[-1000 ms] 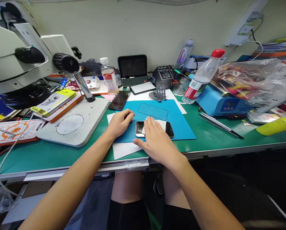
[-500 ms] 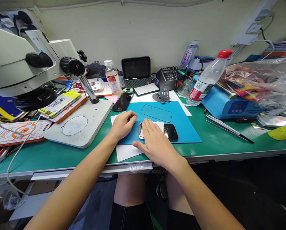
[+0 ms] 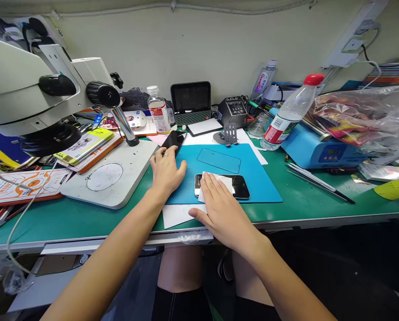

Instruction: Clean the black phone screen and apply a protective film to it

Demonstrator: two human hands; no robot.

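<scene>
A smartphone lies crosswise on the blue mat, screen up. White paper or a wipe covers part of it. Flat on that white piece rests my right hand, fingers stretched together and thumb held apart; it hides the phone's lower middle. My left hand is open at the mat's left edge, fingers spread. Its fingertips reach the near end of a second dark phone; whether they touch it I cannot tell. A phone outline is drawn on the mat.
A microscope with a pale base stands at left. Behind the mat are a black phone stand, a soldering station and a labelled bottle. Right of it are a red-capped bottle, a blue device and tweezers.
My left hand has uncurled from a loose fist and moved forward toward the dark phone. My right hand stays on the white piece, shifted slightly. The whole view has shifted a little.
</scene>
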